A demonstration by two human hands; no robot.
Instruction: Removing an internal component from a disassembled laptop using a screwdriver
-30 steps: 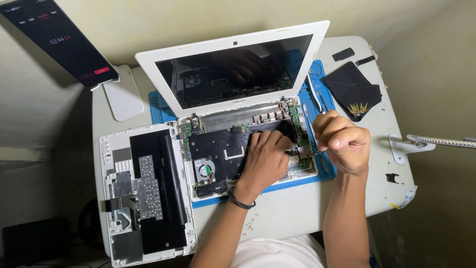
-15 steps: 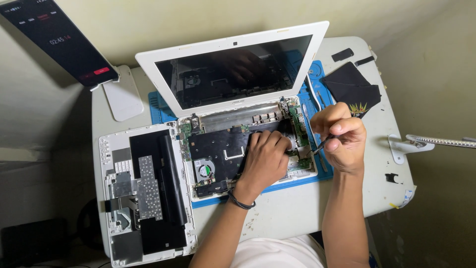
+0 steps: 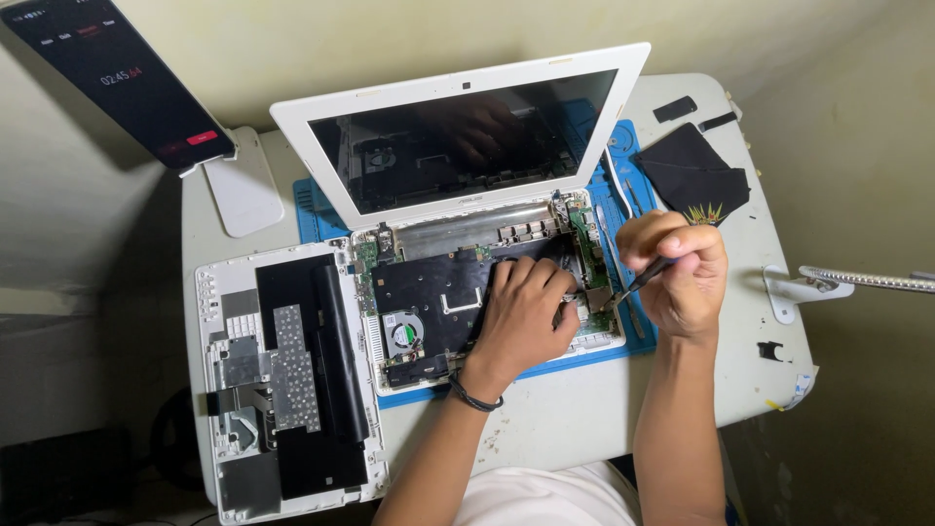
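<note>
A small white table (image 3: 545,429) carries a blue mat (image 3: 314,209), and on the mat sits an opened white laptop (image 3: 458,146), its screen upright and its base stripped so the circuit boards and a round fan (image 3: 403,334) show. The removed keyboard cover (image 3: 282,375) lies face down just left of it. A phone on a stand (image 3: 122,78) leans at the far left corner, and a black pouch (image 3: 693,173) rests at the far right. The left hand (image 3: 521,314) lies flat, fingers spread, on the black sheet inside the base. The right hand (image 3: 677,268) is curled around a thin dark tool (image 3: 635,282), its tip at the base's right edge.
</note>
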